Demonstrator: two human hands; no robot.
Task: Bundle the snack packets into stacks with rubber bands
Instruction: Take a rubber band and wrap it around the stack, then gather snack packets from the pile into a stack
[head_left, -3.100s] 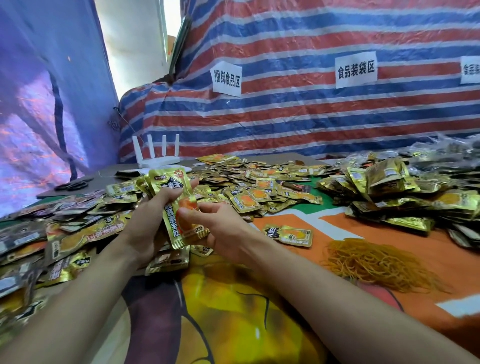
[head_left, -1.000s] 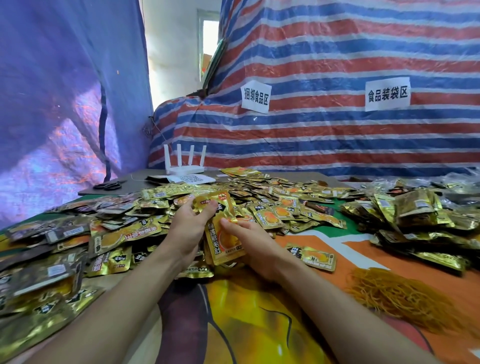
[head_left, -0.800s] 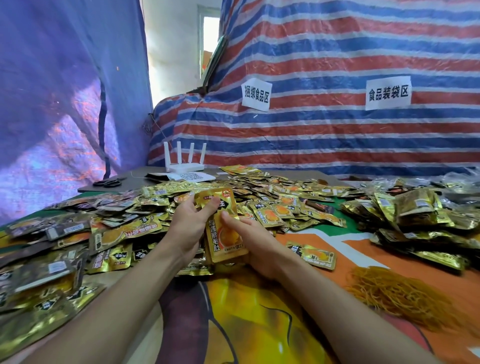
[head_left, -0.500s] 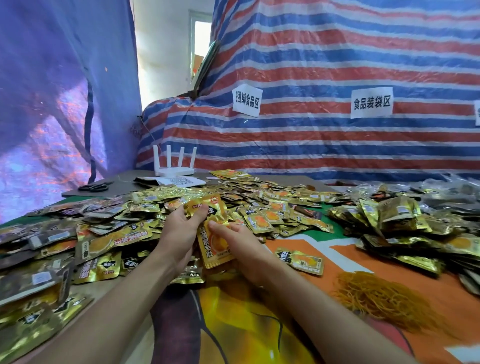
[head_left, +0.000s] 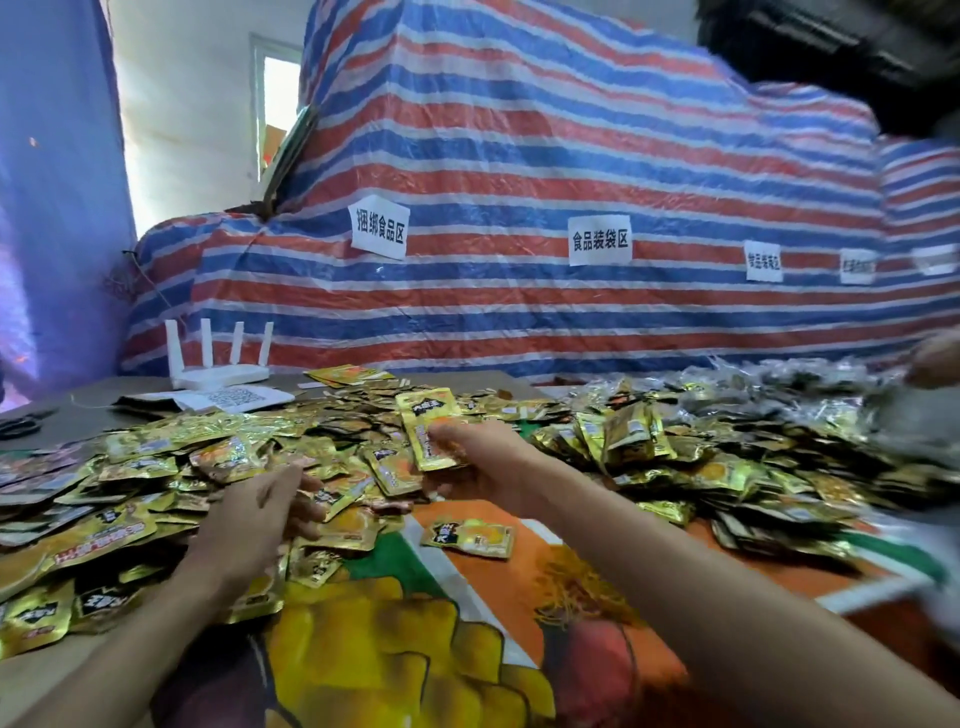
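While the right hand (head_left: 485, 457) grips a thin upright stack of gold foil snack packets (head_left: 428, 431) at the centre of the frame, thumb in front and fingers curled behind, the left hand (head_left: 254, 519) lies lower left on the loose heap of gold packets (head_left: 156, 467). Its fingers are bent over the heap, but blur hides whether they pinch a packet. Holding the stack on edge likely keeps its sides squared while more packets are added. The tangle of yellow rubber bands (head_left: 576, 597) sits lower right of centre, partly behind the right forearm, within easy reach for binding. One stray packet (head_left: 467, 538) lies flat on the orange printed cloth (head_left: 493, 597) between stack and bands.
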